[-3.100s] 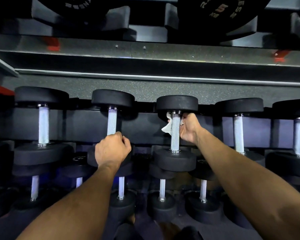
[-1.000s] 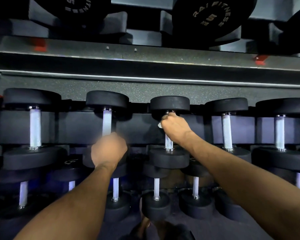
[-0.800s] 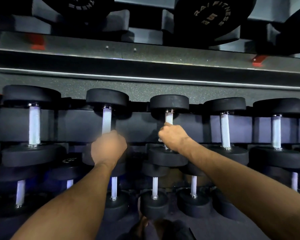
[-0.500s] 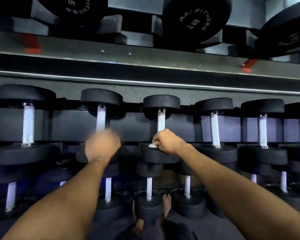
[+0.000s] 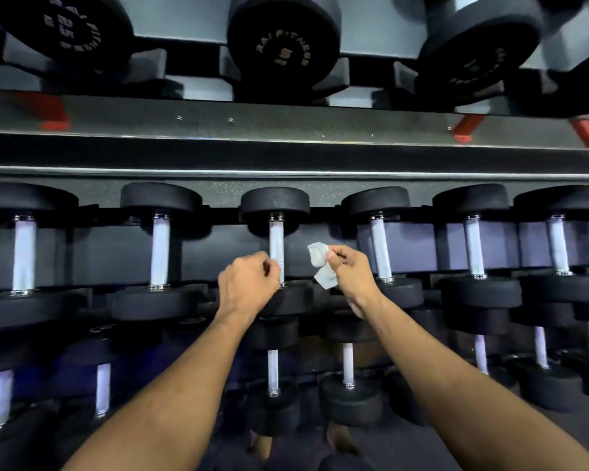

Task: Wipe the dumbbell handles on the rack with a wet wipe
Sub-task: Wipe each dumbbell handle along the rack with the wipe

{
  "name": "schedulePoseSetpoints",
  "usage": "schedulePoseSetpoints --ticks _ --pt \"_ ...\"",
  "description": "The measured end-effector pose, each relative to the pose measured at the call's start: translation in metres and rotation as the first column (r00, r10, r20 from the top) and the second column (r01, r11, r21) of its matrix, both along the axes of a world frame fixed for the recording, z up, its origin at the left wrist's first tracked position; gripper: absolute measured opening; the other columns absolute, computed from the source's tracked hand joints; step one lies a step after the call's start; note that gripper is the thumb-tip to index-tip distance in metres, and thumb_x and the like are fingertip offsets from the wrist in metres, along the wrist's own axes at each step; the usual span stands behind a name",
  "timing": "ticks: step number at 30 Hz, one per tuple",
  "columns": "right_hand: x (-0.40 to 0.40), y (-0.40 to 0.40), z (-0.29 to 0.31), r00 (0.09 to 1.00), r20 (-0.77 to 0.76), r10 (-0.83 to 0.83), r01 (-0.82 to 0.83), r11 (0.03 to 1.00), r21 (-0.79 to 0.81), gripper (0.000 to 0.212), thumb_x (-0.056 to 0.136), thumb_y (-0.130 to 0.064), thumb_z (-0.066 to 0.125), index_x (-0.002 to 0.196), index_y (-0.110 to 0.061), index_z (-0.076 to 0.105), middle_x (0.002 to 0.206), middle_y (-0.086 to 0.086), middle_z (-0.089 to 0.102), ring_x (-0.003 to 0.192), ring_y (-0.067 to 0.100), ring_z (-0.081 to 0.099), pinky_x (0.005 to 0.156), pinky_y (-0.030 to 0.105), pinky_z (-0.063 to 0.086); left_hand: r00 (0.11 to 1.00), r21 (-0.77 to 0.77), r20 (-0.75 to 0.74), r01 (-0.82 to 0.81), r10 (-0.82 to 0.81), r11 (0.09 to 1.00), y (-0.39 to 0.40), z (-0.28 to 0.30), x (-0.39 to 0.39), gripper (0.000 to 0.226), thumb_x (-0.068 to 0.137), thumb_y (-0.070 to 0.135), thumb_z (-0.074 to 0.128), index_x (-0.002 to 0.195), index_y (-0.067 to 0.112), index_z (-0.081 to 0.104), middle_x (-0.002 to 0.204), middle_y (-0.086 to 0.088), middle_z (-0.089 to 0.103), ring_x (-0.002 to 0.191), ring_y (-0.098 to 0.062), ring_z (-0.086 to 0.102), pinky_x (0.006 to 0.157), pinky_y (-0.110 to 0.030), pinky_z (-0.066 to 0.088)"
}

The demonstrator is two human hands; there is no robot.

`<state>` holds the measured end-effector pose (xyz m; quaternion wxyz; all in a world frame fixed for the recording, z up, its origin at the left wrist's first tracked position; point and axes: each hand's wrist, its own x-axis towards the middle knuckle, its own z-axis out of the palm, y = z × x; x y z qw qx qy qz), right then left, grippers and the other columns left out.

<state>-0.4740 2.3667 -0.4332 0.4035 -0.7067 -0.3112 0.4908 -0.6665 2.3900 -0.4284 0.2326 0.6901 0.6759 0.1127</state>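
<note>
Wipe: small white sheet, crumpled and folded, damp-looking, hanging limp in two lobes. The right hand is pinching it between thumb and curled fingers, in the air between two handles of the middle row, touching neither. It is sitting at about 3 o'clock from the centre handle.

Centre handle: straight steel bar, pale, finely knurled, with a bright collar at its top end. It is running between two round matte black rubber heads. The left hand is closing around its lower part, fingers curled at the bar; the thumb side is hidden.

Next handle, at 3 o'clock from the wipe, is showing the same knurled finish. The rack is showing a grey speckled metal rail at 12 o'clock, with larger black heads resting above it.
</note>
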Motion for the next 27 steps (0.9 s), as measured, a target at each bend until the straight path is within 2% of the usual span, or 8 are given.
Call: schedulePoseSetpoints --ticks 5,8,10,12,16,20,24,27 --pt "0.065 -0.004 0.006 0.978 0.209 -0.001 -0.015 0.997 0.072 0.009 0.096 -0.013 0.061 0.097 -0.016 0.070 0.083 -0.002 0.071 0.070 0.003 0.059 0.072 0.022 0.048 1.000 -0.020 0.006 0.024 -0.024 1.000 0.004 -0.003 0.060 0.028 0.090 0.043 0.053 0.080 0.020 0.066 0.075 -0.005 0.070 0.077 -0.036 0.065 0.068 -0.035 0.049" --pt "0.105 -0.006 0.005 0.895 0.444 0.037 -0.065 0.997 0.049 0.009 0.095 -0.020 0.062 0.090 -0.023 0.068 0.072 0.000 0.068 0.059 -0.004 0.057 0.066 0.015 0.044 1.000 -0.066 -0.002 -0.013 0.013 0.998 0.002 -0.012 0.088 0.028 0.091 0.042 0.053 0.080 0.020 0.066 0.073 -0.002 0.068 0.076 -0.034 0.064 0.068 -0.033 0.046" --pt "0.120 -0.004 0.004 0.838 0.542 0.060 -0.108 0.992 0.057 0.009 0.096 -0.018 0.060 0.097 -0.017 0.070 0.081 0.003 0.068 0.067 -0.003 0.061 0.068 0.010 0.042 0.999 -0.094 -0.039 -0.041 0.038 0.995 -0.003 -0.016 0.096 0.030 0.092 0.041 0.052 0.079 0.018 0.065 0.068 0.001 0.062 0.074 -0.032 0.062 0.066 -0.032 0.042" --pt "0.134 0.003 -0.002 0.761 0.639 0.108 -0.205 0.976 0.079 0.015 0.096 -0.016 0.060 0.106 -0.012 0.071 0.100 0.000 0.063 0.088 0.011 0.063 0.081 0.019 0.045 0.991 -0.120 -0.129 -0.048 0.032 0.992 -0.008 -0.020 0.101 0.032 0.094 0.041 0.049 0.080 0.017 0.064 0.064 0.002 0.052 0.070 -0.032 0.059 0.064 -0.031 0.041" --pt "0.151 0.021 -0.015 0.615 0.758 0.218 -0.400 0.914 0.062 0.020 0.099 -0.019 0.052 0.109 -0.011 0.067 0.105 -0.007 0.044 0.089 0.015 0.053 0.079 0.030 0.049 0.975 -0.125 -0.218 -0.064 0.036 0.990 -0.009 -0.026 0.101 0.034 0.095 0.041 0.047 0.074 0.017 0.060 0.062 0.002 0.055 0.062 -0.029 0.057 0.061 -0.031 0.044" --pt "0.163 0.033 -0.033 0.410 0.852 0.326 -0.568 0.822 -0.041 0.019 0.099 -0.022 0.051 0.104 -0.011 0.066 0.109 0.000 0.048 0.098 0.022 0.049 0.070 0.039 0.053 0.940 -0.132 -0.340 -0.038 -0.010 0.990 -0.008 -0.031 0.109 0.030 0.093 0.039 0.044 0.075 0.019 0.057 0.063 0.001 0.055 0.058 -0.028 0.050 0.061 -0.032 0.043" --pt "0.170 0.032 -0.050 0.240 0.901 0.362 -0.681 0.724 -0.110 0.008 0.092 -0.015 0.063 0.098 -0.013 0.068 0.102 0.001 0.052 0.095 0.023 0.046 0.059 0.037 0.051 0.915 -0.121 -0.403 -0.049 -0.004 0.991 -0.006 -0.034 0.112 0.026 0.092 0.037 0.045 0.076 0.020 0.055 0.068 -0.003 0.061 0.061 -0.031 0.054 0.061 -0.033 0.041" --pt "0.176 0.036 -0.055 0.150 0.940 0.306 -0.752 0.653 -0.093 0.015 0.081 -0.008 0.072 0.093 -0.016 0.071 0.097 -0.001 0.059 0.092 0.024 0.049 0.068 0.039 0.051 0.903 -0.102 -0.429 -0.053 0.004 0.993 -0.006 -0.035 0.112 0.024 0.092 0.035 0.045 0.079 0.018 0.058 0.072 -0.005 0.066 0.062 -0.032 0.055 0.060 -0.032 0.040"
